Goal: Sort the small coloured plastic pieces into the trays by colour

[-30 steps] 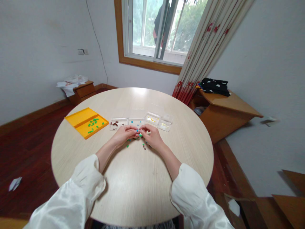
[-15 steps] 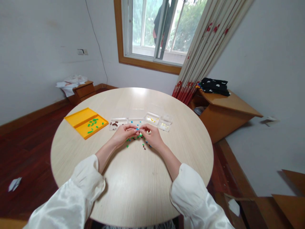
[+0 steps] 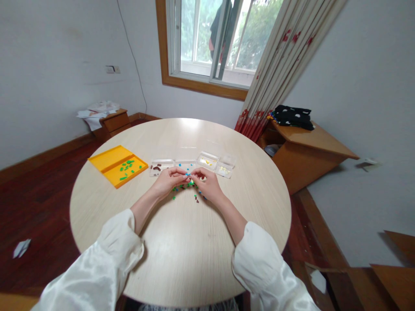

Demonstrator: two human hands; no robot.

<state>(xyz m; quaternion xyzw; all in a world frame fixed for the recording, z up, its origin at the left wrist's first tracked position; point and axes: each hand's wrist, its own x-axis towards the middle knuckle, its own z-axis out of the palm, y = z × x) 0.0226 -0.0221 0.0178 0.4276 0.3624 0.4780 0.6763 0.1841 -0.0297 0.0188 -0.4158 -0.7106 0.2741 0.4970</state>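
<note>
My left hand [image 3: 167, 181] and my right hand [image 3: 206, 183] meet fingertip to fingertip over the table, both closed in a pinch. Between them shows a small blue building brick [image 3: 187, 174], gripped from either side. Below the fingers lies a loose pile of small green, brown and blue bricks [image 3: 191, 184], partly hidden by the hands. Just beyond stands a clear tray [image 3: 186, 162] with a few blue pieces. Left of it is a clear tray with brown pieces [image 3: 157, 168]; on the right, clear trays hold yellow pieces [image 3: 209, 162] and pale pieces [image 3: 224, 169].
An open orange case [image 3: 110, 156] with green pieces [image 3: 126, 165] lies at the left of the round wooden table [image 3: 181, 242]. A tilted wooden cabinet [image 3: 311, 151] with dark cloth [image 3: 293, 117] stands beyond the right edge. Behind are a window and a curtain [image 3: 269, 65].
The hands keep nearly the same pinch on the blue brick, with only tiny finger movement. The whole view has shifted very slightly.
</note>
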